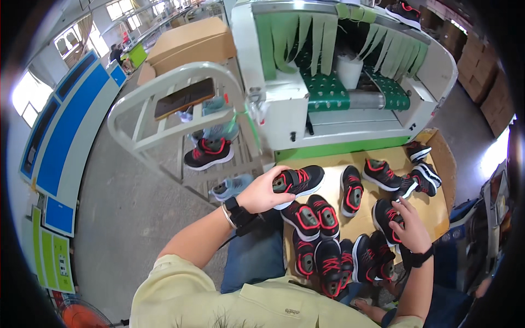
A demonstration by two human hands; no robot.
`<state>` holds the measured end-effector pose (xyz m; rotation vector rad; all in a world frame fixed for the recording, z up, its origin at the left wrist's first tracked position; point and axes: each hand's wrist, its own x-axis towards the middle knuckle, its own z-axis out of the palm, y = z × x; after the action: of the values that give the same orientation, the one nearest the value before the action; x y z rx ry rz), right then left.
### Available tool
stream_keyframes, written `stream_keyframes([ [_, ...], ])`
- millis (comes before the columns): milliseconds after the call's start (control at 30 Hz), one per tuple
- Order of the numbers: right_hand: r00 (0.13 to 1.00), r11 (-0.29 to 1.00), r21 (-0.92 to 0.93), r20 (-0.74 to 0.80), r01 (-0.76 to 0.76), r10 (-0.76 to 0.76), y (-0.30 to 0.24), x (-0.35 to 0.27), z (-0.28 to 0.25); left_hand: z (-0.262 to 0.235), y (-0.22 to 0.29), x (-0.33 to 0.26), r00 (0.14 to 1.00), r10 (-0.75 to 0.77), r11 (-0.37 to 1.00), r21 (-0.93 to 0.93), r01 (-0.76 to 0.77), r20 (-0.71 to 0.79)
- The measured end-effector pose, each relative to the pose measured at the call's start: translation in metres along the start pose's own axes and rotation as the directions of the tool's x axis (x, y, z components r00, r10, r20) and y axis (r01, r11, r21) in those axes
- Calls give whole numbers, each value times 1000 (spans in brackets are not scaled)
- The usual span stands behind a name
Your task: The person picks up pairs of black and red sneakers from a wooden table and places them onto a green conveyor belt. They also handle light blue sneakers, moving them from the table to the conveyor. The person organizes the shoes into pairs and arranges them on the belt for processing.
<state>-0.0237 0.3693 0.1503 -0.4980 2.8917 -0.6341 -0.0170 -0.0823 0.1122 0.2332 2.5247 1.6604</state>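
Note:
My left hand (261, 192) is closed around the heel of a black sneaker (306, 179) with red trim and a white sole, held at the left edge of a tan board table (328, 158). On the right, my right hand (411, 228) grips another black-and-red sneaker (384, 214) by its opening. Between them stands a single sneaker (351, 191), with one more sneaker (381, 174) farther back. Several similar shoes (328, 262) crowd the table's near side. A few lie tumbled at the far right, including a sneaker (425, 179) on its side.
A white machine (284, 104) with green strip curtains and a green perforated conveyor belt (325, 93) borders the table's far side. To the left is a metal rack (147, 139) with a phone-like dark slab (185, 98) on top and shoes on its shelves. Cardboard boxes (188, 44) stand behind it.

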Motion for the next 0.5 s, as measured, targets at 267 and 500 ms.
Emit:
stream_keyframes([
  [267, 1000, 996, 82, 10, -29, 28, -25, -71, 21, -11, -5, -70, 989, -62, 996, 49, 70, -136],
  [500, 990, 985, 132, 100, -113, 101, -9, -99, 65, -60, 65, -105, 995, 1, 968, 250, 23, -96],
])
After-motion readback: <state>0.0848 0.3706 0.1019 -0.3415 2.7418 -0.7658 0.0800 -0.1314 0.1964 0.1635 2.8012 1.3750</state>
